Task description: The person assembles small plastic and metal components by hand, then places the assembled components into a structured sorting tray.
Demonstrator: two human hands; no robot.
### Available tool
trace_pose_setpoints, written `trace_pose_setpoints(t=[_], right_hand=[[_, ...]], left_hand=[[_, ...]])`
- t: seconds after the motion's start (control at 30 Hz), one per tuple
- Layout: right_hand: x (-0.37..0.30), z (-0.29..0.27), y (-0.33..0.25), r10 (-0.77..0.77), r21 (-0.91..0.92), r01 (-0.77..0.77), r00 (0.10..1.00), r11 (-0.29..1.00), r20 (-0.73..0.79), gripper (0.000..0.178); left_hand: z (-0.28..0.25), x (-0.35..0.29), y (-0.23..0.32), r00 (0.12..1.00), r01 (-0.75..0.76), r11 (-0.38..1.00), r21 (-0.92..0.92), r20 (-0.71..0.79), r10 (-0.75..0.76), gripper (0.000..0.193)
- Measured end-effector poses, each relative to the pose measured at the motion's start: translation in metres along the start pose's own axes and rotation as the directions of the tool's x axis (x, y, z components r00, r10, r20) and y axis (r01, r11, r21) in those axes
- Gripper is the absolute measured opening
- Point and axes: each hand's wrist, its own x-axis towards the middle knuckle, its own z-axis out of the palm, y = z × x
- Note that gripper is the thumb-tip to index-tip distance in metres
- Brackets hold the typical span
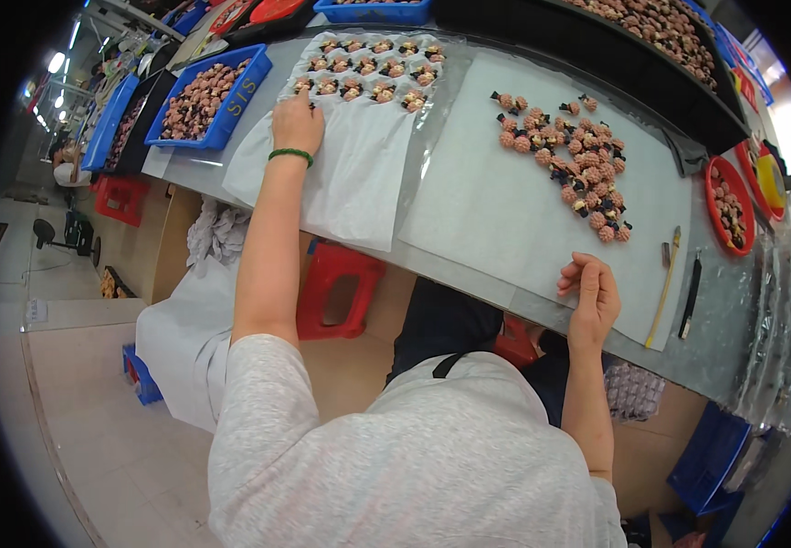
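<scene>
My left hand (298, 126), with a green beaded bracelet (290, 156) at the wrist, reaches to the near left corner of a white lined tray (370, 102). Its fingers are pinched at a small pink-and-black figure (302, 85) there, partly hidden by the fingertips. Rows of similar small figures (365, 66) sit in the tray's pockets. Over the near side of the tray lies a white sheet (350, 183). My right hand (591, 297) hovers at the table's front edge, fingers loosely curled and apart, holding nothing. Beyond it, a loose heap of pink bumpy figures (587, 164) lies on white paper (469, 173).
A blue bin (257, 73) of figures stands on the left, and a long black bin (587, 55) at the back. On the right lie a yellow-handled brush (663, 288), a black pen-like tool (690, 297) and a red bowl (713, 205). A red stool (341, 288) stands below the table.
</scene>
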Motion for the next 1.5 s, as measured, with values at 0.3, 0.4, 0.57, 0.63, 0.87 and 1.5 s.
trace_pose_setpoints(t=[0.3, 0.4, 0.57, 0.63, 0.87, 1.5], right_hand=[[0.004, 0.008, -0.005, 0.018, -0.014, -0.017, 0.999, 1.0, 0.044, 0.02], [0.015, 0.008, -0.008, 0.05, -0.15, -0.035, 0.994, 0.988, 0.093, 0.015], [0.054, 0.013, -0.026, -0.447, -0.637, 0.382, 0.892, 0.67, 0.065, 0.019], [0.066, 0.004, -0.013, -0.483, -0.734, 0.427, 0.862, 0.528, 0.154, 0.018], [0.038, 0.012, -0.025, -0.245, -0.061, 0.241, 0.967, 0.969, -0.069, 0.015], [0.006, 0.013, 0.006, -0.184, 0.051, 0.192, 0.974, 0.98, -0.129, 0.039]], left_hand=[[0.018, -0.007, -0.007, 0.986, 0.081, 0.996, 0.042, 0.144, -0.087, 0.069], [0.011, -0.008, -0.001, 0.98, 0.055, 0.995, 0.088, 0.185, -0.07, 0.072], [-0.032, -0.024, 0.038, 0.976, -0.066, 0.991, 0.114, -0.197, 0.088, 0.052], [-0.063, -0.04, 0.08, 0.959, -0.199, 0.924, -0.327, -0.261, 0.114, 0.042], [-0.064, -0.128, 0.206, 0.935, 0.255, 0.039, -0.966, 0.257, 0.244, 0.019], [-0.021, -0.151, 0.248, 0.762, 0.593, -0.323, -0.738, 0.385, 0.52, 0.024]])
